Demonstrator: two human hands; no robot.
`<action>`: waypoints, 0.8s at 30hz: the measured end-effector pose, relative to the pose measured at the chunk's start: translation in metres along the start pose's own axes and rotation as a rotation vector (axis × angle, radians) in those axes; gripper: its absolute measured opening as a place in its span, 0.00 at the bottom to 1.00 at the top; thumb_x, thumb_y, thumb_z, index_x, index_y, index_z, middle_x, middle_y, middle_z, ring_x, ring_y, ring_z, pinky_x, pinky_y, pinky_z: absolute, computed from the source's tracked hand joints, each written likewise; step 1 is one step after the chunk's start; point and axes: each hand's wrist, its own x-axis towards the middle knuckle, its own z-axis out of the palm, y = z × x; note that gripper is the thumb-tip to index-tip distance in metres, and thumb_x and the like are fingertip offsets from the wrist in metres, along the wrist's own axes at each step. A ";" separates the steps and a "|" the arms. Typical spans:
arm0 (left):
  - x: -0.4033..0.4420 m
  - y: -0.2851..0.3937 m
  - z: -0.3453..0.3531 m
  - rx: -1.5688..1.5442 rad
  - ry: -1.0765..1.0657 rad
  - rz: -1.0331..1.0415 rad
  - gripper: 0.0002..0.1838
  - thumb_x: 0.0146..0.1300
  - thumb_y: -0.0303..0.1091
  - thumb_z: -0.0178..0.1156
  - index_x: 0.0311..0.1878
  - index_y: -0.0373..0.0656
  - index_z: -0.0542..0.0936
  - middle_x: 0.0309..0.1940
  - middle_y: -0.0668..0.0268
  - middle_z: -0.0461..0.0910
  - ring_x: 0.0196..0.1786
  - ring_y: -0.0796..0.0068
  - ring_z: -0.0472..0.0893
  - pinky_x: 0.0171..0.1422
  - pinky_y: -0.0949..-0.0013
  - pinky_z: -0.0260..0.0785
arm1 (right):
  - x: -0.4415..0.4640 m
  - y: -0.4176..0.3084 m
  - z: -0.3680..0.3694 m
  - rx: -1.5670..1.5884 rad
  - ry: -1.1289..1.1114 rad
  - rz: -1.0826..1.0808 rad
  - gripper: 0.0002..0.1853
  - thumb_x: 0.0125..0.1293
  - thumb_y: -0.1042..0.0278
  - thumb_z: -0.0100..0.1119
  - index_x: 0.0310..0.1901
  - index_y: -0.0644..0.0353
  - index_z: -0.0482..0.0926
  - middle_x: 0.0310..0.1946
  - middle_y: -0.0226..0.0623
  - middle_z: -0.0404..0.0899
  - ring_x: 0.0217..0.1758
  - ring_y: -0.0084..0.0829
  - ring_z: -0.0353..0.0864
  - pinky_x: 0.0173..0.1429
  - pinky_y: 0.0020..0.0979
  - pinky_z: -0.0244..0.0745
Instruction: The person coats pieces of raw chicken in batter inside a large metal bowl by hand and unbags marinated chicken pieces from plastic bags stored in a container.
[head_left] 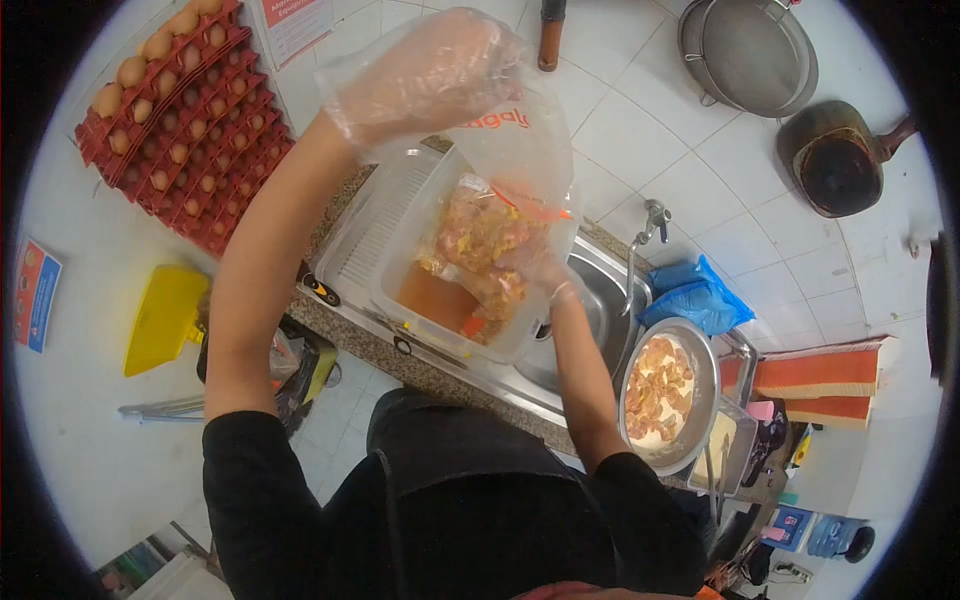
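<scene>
My left hand, in a clear plastic glove, is raised high and closed around the top of a clear plastic bag with orange lettering. The bag hangs over a translucent plastic tub. Raw marinated meat pieces, apparently chicken, sit in the bag's lower part and the tub. Orange-brown liquid covers part of the tub's bottom. My right hand, also gloved, touches the meat from the right. Its fingers are blurred and partly hidden, so their grip is unclear.
The tub stands across a steel sink with a tap. To the right are a metal bowl of meat pieces in a pale mixture and a blue bag. Egg trays are stacked at left. A pan hangs on the wall.
</scene>
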 end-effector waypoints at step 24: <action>-0.095 0.013 -0.035 0.009 0.291 0.194 0.08 0.59 0.33 0.71 0.39 0.43 0.85 0.36 0.59 0.81 0.38 0.52 0.82 0.43 0.56 0.75 | 0.061 -0.026 -0.101 0.727 0.231 -0.076 0.32 0.65 0.48 0.73 0.65 0.58 0.79 0.54 0.35 0.85 0.50 0.27 0.86 0.47 0.30 0.85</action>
